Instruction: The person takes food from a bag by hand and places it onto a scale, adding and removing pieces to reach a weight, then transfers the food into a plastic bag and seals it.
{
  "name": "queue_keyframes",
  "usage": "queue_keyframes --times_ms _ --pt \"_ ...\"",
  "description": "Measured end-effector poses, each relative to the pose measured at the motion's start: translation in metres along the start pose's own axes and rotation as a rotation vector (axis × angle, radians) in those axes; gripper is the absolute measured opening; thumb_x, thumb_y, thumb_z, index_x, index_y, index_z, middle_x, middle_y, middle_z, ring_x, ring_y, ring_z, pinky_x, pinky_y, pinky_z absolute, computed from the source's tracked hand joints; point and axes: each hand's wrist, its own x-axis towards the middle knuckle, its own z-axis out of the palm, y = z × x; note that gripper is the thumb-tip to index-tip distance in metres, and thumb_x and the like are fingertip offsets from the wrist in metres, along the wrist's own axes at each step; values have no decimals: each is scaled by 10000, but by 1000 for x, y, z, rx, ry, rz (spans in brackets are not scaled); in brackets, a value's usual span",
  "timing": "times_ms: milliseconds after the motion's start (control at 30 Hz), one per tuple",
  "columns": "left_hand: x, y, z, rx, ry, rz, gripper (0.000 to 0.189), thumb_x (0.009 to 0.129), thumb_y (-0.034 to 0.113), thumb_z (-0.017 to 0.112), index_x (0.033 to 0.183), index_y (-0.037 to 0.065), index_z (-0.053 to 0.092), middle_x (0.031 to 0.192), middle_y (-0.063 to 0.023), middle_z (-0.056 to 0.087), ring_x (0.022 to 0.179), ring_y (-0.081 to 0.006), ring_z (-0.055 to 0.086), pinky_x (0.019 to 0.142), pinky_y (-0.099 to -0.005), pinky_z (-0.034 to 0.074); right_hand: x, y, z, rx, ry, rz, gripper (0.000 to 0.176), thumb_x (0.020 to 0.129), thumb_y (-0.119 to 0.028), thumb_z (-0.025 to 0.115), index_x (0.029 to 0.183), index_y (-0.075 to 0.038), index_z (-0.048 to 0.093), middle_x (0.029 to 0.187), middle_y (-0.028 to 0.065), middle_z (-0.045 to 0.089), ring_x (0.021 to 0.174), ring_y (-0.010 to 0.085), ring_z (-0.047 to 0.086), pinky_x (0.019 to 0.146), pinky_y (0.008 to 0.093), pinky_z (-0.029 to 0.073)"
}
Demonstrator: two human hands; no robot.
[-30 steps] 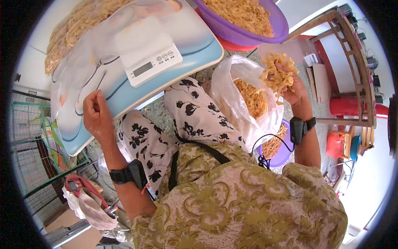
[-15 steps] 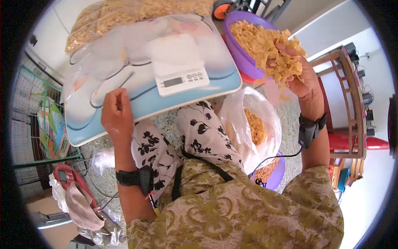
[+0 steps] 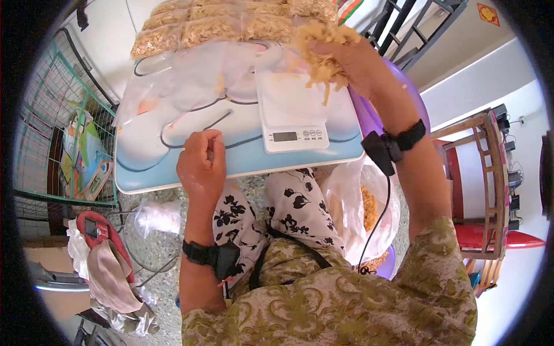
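My right hand point(image 3: 353, 64) is wrapped round a heaped handful of yellow-brown crispy chips point(image 3: 323, 60), held over the far right of the low table point(image 3: 242, 164). Just beneath and to the left of it, a white kitchen scale point(image 3: 294, 136) stands on the table; digits on its display are too small to read. My left hand point(image 3: 201, 164) is a loose fist above the table's near edge, with nothing showing in it. Thin clear plastic bags point(image 3: 184, 81) lie flat on the table left of the scale. A purple tub point(image 3: 415, 92) is partly hidden behind my right forearm.
Filled clear packets of chips point(image 3: 213, 29) line the table's far side. An open plastic sack point(image 3: 337, 190) with more chips stands on the floor by my knee. A green wire rack point(image 3: 81, 150) is at the left, a wooden frame point(image 3: 490, 184) at the right.
My right hand has carried the handful of chips leftward from above the purple tub to beside the scale. The view has shifted, showing more packets at the back. My left hand stays closed.
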Motion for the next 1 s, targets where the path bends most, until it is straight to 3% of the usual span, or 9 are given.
queue_keyframes --times_ms 67,200,300,367,467,700,800,933,1000 --pt "0 -1 1 0 -11 -16 117 925 179 620 951 71 655 844 -71 638 707 -193 609 682 -325 494 5 4 8 -280 -13 93 355 840 -270 755 1106 -69 635 850 -9 661 655 85 617 523 234 470" --pt "0 -1 2 67 6 47 99 920 169 624 941 75 644 826 -75 621 693 -208 601 666 -339 483 5 10 12 -490 -123 102 385 839 -267 745 1155 -84 621 869 -8 661 683 79 619 573 246 488" --pt "2 0 2 74 12 70 91 918 164 623 935 77 641 820 -74 615 686 -213 598 659 -344 478 3 7 9 -640 -293 17 429 832 -245 727 1210 -82 604 975 47 658 820 117 632 635 258 507" --pt "2 1 2 77 15 72 88 918 162 623 933 77 641 817 -73 613 684 -214 597 658 -344 477 0 10 6 -907 -221 -357 482 822 -231 715 1261 -81 581 1113 95 632 985 170 611 718 280 517" --pt "1 1 1 72 18 66 88 921 162 621 932 77 643 824 -72 620 693 -211 603 664 -341 482 -7 -5 8 -823 -220 -263 531 819 -230 713 1307 -91 556 1215 114 599 1083 211 581 809 319 513" --pt "1 1 1 45 26 72 99 925 167 622 934 72 648 839 -73 634 705 -202 617 670 -331 492 -18 -17 4 -772 -62 -345 373 882 -193 667 1232 -79 617 1119 73 655 1003 175 620 814 293 503" --pt "0 -1 1 34 26 53 104 927 170 618 937 71 648 842 -73 635 704 -202 617 669 -331 492 -41 -10 -9 -713 136 -467 287 889 -215 660 1109 -31 666 1005 109 705 863 233 670 788 319 527" --pt "1 2 0 70 23 57 113 929 177 613 941 71 650 855 -73 641 706 -206 619 677 -331 495 -102 21 -29 -514 312 -115 240 939 -210 620 1035 5 669 871 54 676 808 114 637 713 270 511" --pt "2 0 3 66 54 89 73 907 144 626 912 73 645 807 -62 625 675 -207 607 637 -336 478 -136 59 -46 -617 357 -22 213 942 -206 614 979 -8 684 819 37 665 766 106 628 675 261 509"
